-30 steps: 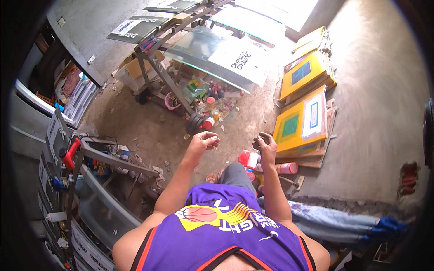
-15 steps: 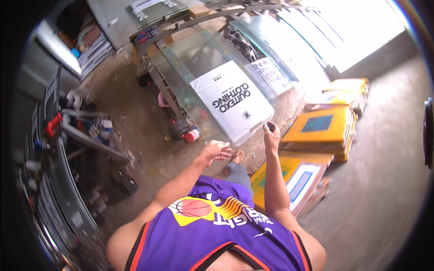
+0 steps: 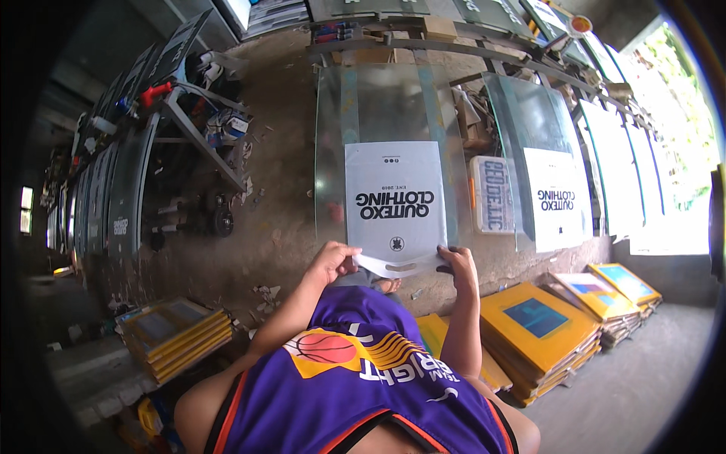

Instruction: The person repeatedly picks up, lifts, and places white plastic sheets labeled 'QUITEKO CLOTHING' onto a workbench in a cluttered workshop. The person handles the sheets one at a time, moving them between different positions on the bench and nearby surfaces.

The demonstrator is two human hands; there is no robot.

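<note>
A white plastic bag [image 3: 393,170] with black printing and a cut-out handle slot lies on a glass pane [image 3: 330,159] before me. Its near end hangs over the pane's near edge toward my body. My left hand [image 3: 333,261] is closed on the bag's near left corner. At the near right corner, my right hand [image 3: 461,266] pinches the edge between thumb and fingers, which look dark at the tips. Between the hands the handle end is lifted and slightly curved. The bag's far part rests flat on the glass.
Right of it, another glass pane [image 3: 503,113] carries a similar white bag [image 3: 556,219], beside a pale plastic box [image 3: 491,193]. Yellow-framed screens [image 3: 522,352] are stacked on the floor at right, more screens [image 3: 178,333] at left. A metal rack [image 3: 198,136] stands farther left.
The view has turned, bringing the bag upright before me. My left hand, earlier open and apart from the bag, now holds its left corner. The bag's near end is now raised.
</note>
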